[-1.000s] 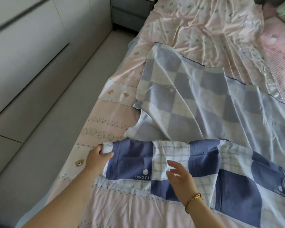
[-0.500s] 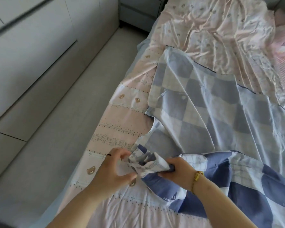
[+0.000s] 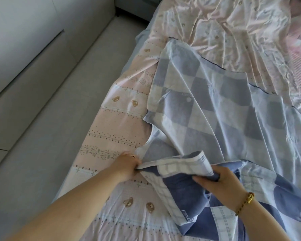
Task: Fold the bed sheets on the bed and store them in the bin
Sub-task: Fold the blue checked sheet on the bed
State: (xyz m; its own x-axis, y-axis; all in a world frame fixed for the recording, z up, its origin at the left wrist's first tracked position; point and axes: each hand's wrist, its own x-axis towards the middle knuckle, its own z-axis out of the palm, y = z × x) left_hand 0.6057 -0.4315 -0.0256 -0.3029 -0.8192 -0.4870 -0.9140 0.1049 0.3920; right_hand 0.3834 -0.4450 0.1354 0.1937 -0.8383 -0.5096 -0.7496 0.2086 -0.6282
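Observation:
A blue and white checked bed sheet [image 3: 224, 105] lies spread over the bed, pale side up, with its near edge turned over to show the darker face. My left hand [image 3: 127, 164] pinches the sheet's near corner at the left. My right hand [image 3: 221, 181] grips a bunched fold of the same sheet a little to the right. Between both hands the fabric hangs in a lifted, folded flap. No bin is in view.
Under the sheet lies a pink bed cover [image 3: 115, 122] with small bear prints, wrinkled at the far end. The grey floor [image 3: 47, 119] runs along the bed's left side, bordered by pale cabinet fronts [image 3: 16, 40]. A dark nightstand [image 3: 139, 6] stands at the far end.
The hands went from close together at the bunched corner to further apart. The corner is now drawn out into a flap between them. The view has tilted closer.

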